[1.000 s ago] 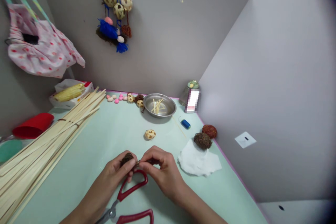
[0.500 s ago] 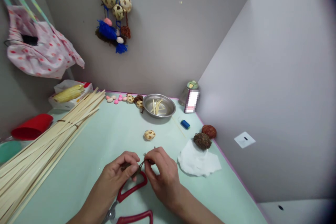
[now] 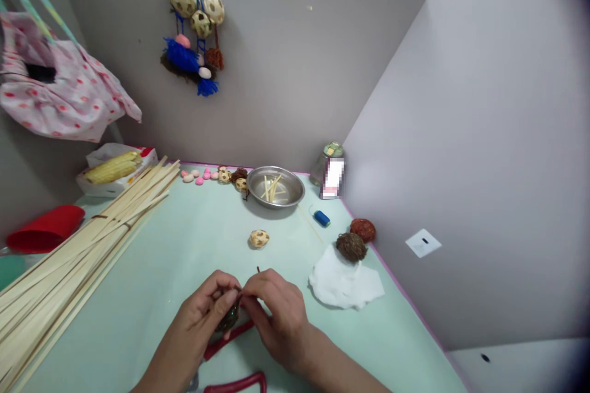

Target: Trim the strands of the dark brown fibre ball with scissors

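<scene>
My left hand (image 3: pixel 203 316) is closed around a small bundle of dark brown yarn (image 3: pixel 229 317), partly hidden by the fingers. Close against it, my right hand (image 3: pixel 279 313) pinches at the bundle's upper end, where a short dark strand sticks up above the fingers. What exactly lies between the right fingertips is hidden. Beneath both hands, red-handled scissors (image 3: pixel 237 384) lie on the table, their upper handle partly covered. Just beyond the hands sits a small woven ball (image 3: pixel 259 239) of pale strips.
Long pale strips (image 3: pixel 87 245) run along the left side. At the back are pink and white pebble-like pieces (image 3: pixel 199 180), a metal bowl (image 3: pixel 276 204) holding short strips, and a jar (image 3: pixel 319 173). Rightward lie blue thread (image 3: pixel 321 218), brown yarn balls (image 3: pixel 351 247) and white tissue (image 3: pixel 343 285).
My hands have drawn closer together, and the dark strands stretched between them no longer show. The yarn bundle has turned more upright in my left hand. The whole view has shifted slightly.
</scene>
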A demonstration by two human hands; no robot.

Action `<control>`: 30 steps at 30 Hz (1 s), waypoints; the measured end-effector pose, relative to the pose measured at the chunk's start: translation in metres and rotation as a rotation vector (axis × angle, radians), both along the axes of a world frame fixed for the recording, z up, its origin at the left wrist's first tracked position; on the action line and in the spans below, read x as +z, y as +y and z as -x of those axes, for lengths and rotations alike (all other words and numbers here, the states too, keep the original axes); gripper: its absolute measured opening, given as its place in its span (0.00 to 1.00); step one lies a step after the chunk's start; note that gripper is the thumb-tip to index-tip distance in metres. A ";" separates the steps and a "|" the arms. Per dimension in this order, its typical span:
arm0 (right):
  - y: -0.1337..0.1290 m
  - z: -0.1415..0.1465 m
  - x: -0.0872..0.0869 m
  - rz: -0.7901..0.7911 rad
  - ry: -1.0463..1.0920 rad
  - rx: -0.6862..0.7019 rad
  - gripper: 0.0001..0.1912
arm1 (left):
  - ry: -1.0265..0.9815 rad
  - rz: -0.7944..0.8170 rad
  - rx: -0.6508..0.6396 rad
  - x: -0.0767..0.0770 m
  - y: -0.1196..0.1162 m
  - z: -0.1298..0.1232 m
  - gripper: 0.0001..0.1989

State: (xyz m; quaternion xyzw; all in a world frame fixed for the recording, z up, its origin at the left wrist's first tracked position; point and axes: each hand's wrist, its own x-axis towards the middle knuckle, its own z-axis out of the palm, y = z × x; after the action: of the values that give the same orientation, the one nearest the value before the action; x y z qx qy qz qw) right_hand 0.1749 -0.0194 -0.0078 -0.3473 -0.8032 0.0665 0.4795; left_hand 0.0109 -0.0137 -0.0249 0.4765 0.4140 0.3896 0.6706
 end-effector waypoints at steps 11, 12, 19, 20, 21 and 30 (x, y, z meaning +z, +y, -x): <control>0.001 -0.002 0.008 0.331 -0.311 -0.024 0.13 | -0.090 0.075 0.378 0.021 0.005 0.009 0.10; 0.000 -0.002 0.010 0.408 -0.283 -0.010 0.12 | -0.132 0.091 0.420 0.022 0.007 0.011 0.10; 0.008 -0.004 0.024 0.926 0.261 0.084 0.15 | -0.303 0.222 0.407 0.020 0.021 0.023 0.10; 0.011 -0.005 0.023 0.971 0.330 0.098 0.17 | -0.341 0.224 0.382 0.019 0.023 0.024 0.08; 0.013 -0.005 0.022 1.003 0.383 0.111 0.18 | -0.375 0.224 0.361 0.018 0.024 0.024 0.07; 0.020 -0.002 0.014 1.091 0.941 0.330 0.22 | -0.390 0.212 0.119 0.024 0.011 0.008 0.12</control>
State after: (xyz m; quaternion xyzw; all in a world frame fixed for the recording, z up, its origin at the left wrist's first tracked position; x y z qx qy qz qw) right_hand 0.1766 0.0006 0.0067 -0.3457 -0.4071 0.6694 0.5164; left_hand 0.0025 -0.0029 -0.0010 0.2936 0.3424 0.4677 0.7601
